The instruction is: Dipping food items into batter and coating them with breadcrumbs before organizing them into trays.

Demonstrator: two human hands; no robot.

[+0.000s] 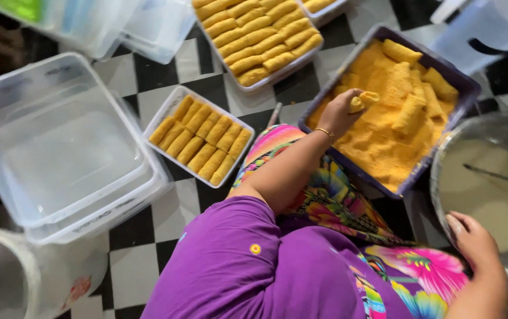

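Note:
My left hand (341, 112) reaches into a purple tray (332, 82) full of orange breadcrumbs and pinches a crumb-coated roll (362, 100) at its left side. Several more coated rolls (410, 109) lie in the crumbs to the right. My right hand (473, 243) sits at the lower right, its fingers curled on the near rim of a metal pot (438, 171) of white batter. A utensil (493, 173) lies in the batter. My purple shirt and flowered skirt fill the bottom middle.
A small white tray (225, 116) holds two rows of breaded rolls, and a bigger full tray (277, 75) lies beyond it. Stacked clear tubs (59, 147) stand left, more clear boxes (147, 23) at top left, a white jug (484, 29) top right, a white bucket (18, 277) bottom left. The floor is black-and-white checked.

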